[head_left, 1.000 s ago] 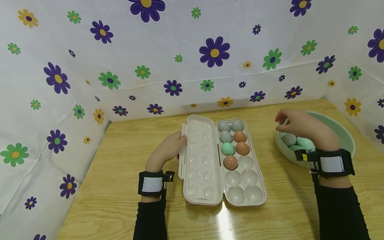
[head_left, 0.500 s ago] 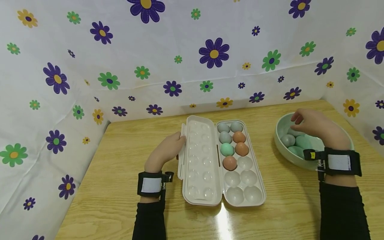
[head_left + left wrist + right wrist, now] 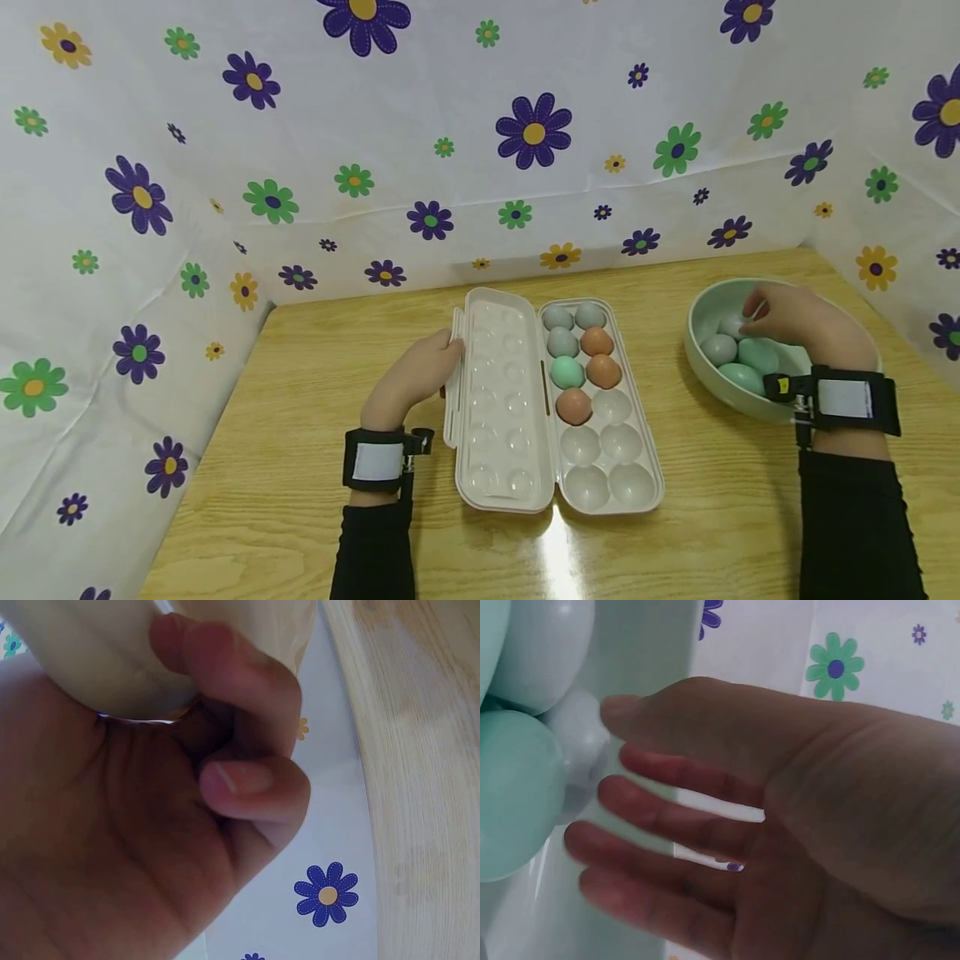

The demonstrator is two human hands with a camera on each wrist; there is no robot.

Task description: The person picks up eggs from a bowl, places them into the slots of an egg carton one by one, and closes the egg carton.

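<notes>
An opened white plastic egg box lies mid-table, its lid (image 3: 498, 492) at the left and its cupped tray (image 3: 648, 433) at the right. Grey, brown and one green egg (image 3: 566, 372) fill the tray's far cups. My left hand (image 3: 412, 375) grips the lid's outer edge, fingers curled round it in the left wrist view. My right hand (image 3: 813, 325) reaches into a pale green bowl (image 3: 699, 377), thumb and fingers spread apart. Its fingertips are right by a pale grey egg (image 3: 577, 735). Beside that are a green egg (image 3: 517, 795) and another grey egg (image 3: 544, 652).
The wooden table (image 3: 300, 400) is bordered at the back and sides by a white flower-print cloth (image 3: 315, 133). The bowl stands near the right-hand cloth, with bare wood between it and the egg box. The near cups (image 3: 588, 487) of the tray hold nothing.
My right hand has moved right and down, from over the bowl's left rim to among the eggs in it. The left hand keeps its grip on the lid.
</notes>
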